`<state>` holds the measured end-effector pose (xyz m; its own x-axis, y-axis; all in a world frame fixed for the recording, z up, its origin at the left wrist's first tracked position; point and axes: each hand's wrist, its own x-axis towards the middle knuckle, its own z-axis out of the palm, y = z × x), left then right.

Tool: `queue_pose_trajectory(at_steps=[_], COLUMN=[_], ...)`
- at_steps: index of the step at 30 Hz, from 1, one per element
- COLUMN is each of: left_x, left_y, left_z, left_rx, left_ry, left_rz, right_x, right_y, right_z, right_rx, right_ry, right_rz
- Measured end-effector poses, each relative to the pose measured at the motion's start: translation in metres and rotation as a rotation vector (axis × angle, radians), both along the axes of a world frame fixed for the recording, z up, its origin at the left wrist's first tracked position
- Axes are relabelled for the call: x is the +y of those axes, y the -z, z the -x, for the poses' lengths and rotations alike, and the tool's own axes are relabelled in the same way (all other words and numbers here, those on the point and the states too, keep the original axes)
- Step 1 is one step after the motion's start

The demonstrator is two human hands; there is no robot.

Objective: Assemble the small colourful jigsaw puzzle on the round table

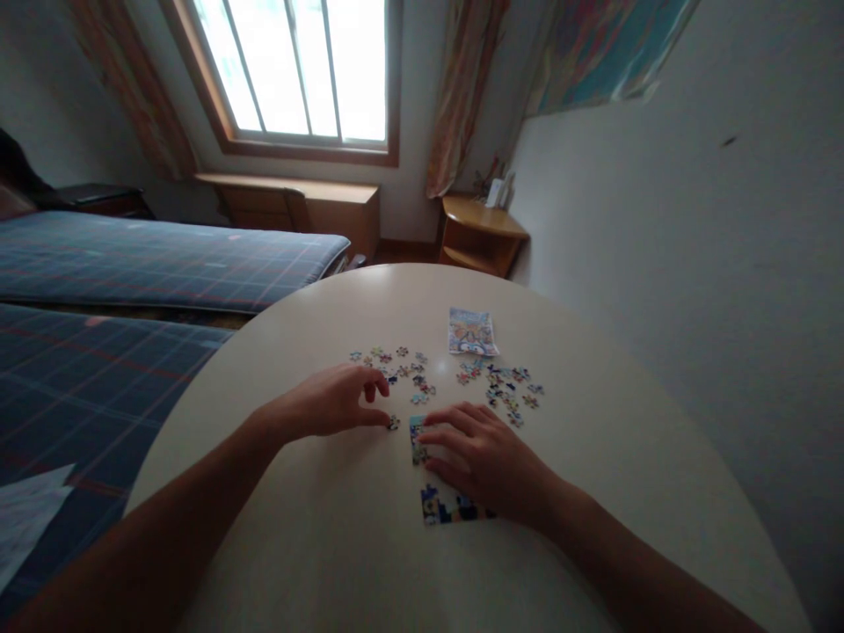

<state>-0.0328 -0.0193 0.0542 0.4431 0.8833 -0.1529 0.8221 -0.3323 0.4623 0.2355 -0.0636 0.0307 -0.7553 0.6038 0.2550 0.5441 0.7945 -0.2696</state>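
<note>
On the round pale table (343, 545) lies a partly joined jigsaw (443, 507), its upper part hidden under my right hand (484, 457), which rests flat on it with fingers stretched out. My left hand (333, 400) pinches a single puzzle piece (394, 423) against the tabletop, just left of the joined section. Loose pieces lie in two scatters: one group (399, 365) beyond my left hand, another group (505, 387) beyond my right hand.
A small printed picture card (471, 331) lies flat behind the loose pieces. A white wall stands close on the right. Beds with plaid covers (132, 264) are on the left, a window and wooden desk (309, 207) at the back, a corner shelf (481, 233).
</note>
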Motion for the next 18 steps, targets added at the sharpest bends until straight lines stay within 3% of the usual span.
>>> queue_pose_trajectory(at_steps=[6, 11, 18], left_x=[-0.004, 0.001, -0.003], left_y=[0.004, 0.01, 0.007], left_z=[-0.015, -0.011, -0.01], left_rx=[0.039, 0.077, 0.036], left_ry=[0.023, -0.022, 0.037], left_rz=[0.034, -0.046, -0.11], right_x=[0.006, 0.008, 0.008], right_y=[0.005, 0.007, 0.007], right_z=[-0.011, -0.014, -0.015], right_rx=[-0.018, -0.019, -0.028], right_ry=[-0.005, -0.055, -0.059], right_rz=[-0.008, -0.001, 0.014])
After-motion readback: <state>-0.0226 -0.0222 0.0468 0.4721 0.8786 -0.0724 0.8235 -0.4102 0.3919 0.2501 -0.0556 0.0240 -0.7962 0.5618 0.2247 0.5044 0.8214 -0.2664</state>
